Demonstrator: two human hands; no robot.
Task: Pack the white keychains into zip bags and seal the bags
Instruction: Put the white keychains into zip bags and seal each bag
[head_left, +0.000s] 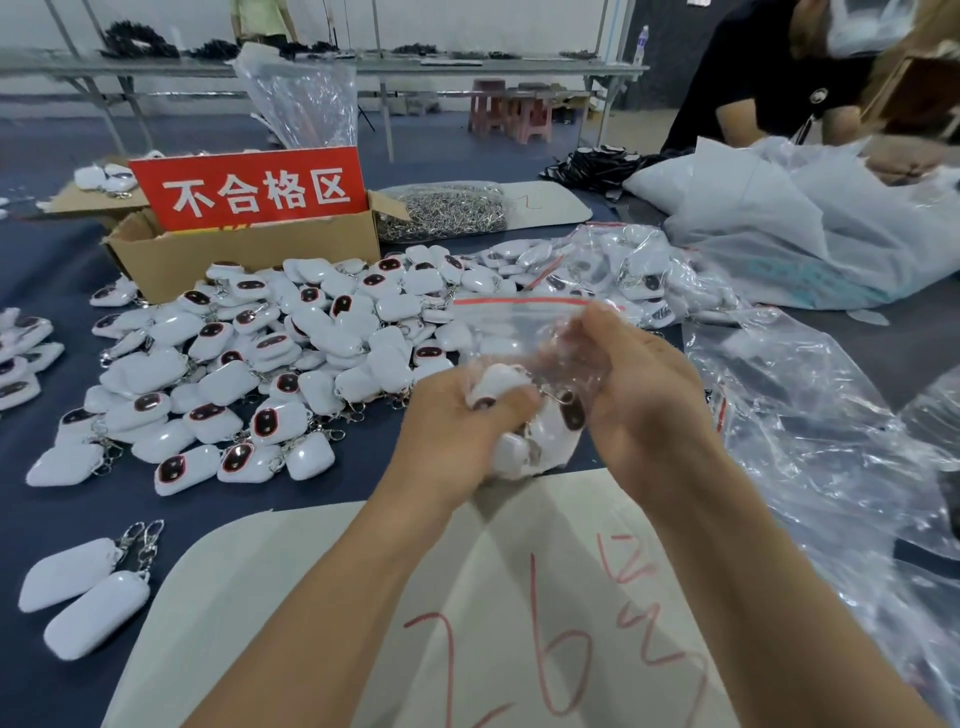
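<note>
Now, your left hand (452, 421) is curled round a clutch of small, glossy white plastic keychains (550, 431) with dark oval faces and metal clasps. They sit at the bottom of the clear, crinkly zip bag with a red seal strip (524, 327), above the far edge of the pale card (311, 597) on the dark blue desk (52, 519). Your right hand (639, 395) grips the bag's film (strip unsealed, I judge). Settle the smooth shells low so the clasps don't snag the thin film, then press the strip flat from end to end. The loose heap of white keychains (291, 353) lies left of your hands.
</note>
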